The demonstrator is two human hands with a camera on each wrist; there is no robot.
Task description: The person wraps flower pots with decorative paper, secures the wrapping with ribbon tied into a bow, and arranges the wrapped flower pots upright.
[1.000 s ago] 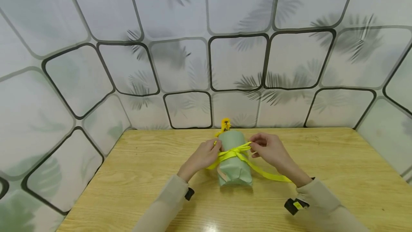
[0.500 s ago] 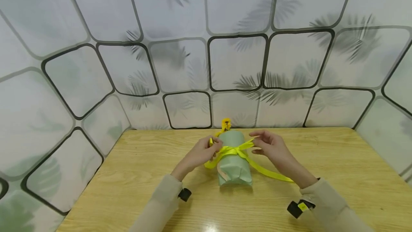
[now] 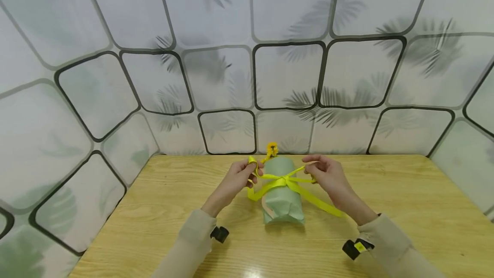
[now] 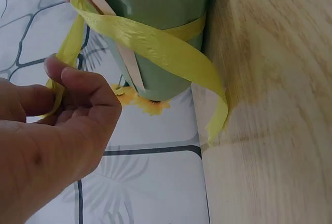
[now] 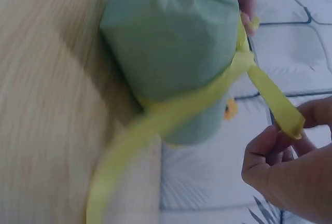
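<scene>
A pale green paper-wrapped cylinder (image 3: 284, 205) lies on the table with a yellow ribbon (image 3: 283, 182) tied round its middle, a knot on top. My left hand (image 3: 236, 178) pinches one part of the ribbon left of the knot, between thumb and fingers. To the right, my right hand (image 3: 328, 180) pinches a folded loop, plain in the right wrist view, where the ribbon (image 5: 275, 99) runs taut to the knot. Loose tails hang at both sides. Yellow sunflowers (image 4: 148, 103) show past the wrapped cylinder's far end. A pinkish strip (image 4: 134, 71) runs along its side.
The wooden table (image 3: 166, 222) ends at a wall covering (image 3: 287, 76) with leaf and rounded-square patterns, just behind the wrapped cylinder. A black wrist device (image 3: 220, 234) sits on the left wrist and another (image 3: 352, 249) on the right.
My left hand has moved left and slightly up, drawing ribbon away from the knot. The right hand has shifted slightly right, and the ribbon between it and the knot now looks narrower.
</scene>
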